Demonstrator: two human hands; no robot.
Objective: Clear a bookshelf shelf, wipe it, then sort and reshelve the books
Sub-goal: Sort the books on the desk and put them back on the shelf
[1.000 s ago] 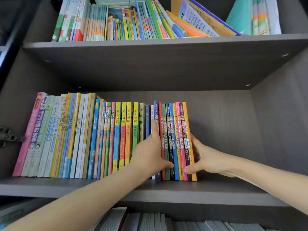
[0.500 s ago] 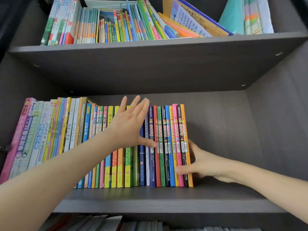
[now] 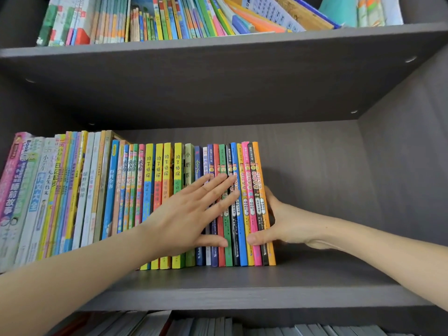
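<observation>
A row of colourful books (image 3: 97, 190) stands upright on the dark grey middle shelf (image 3: 242, 287), filling its left part. My left hand (image 3: 194, 212) lies flat against the spines of the slim books near the row's right end, fingers straight and spread. My right hand (image 3: 278, 221) clasps the row's right end: its palm lies against the orange end book (image 3: 260, 170) and its thumb is hooked over the front of the spines.
The shelf's right part (image 3: 339, 263) is bare up to the side wall (image 3: 412, 166). The shelf above holds several books (image 3: 169, 20), some leaning. More books (image 3: 218, 326) lie on the shelf below.
My left hand slid right and down along the spines, from the yellow and green books to the slim red, green and blue ones. My right hand stayed at the row's end.
</observation>
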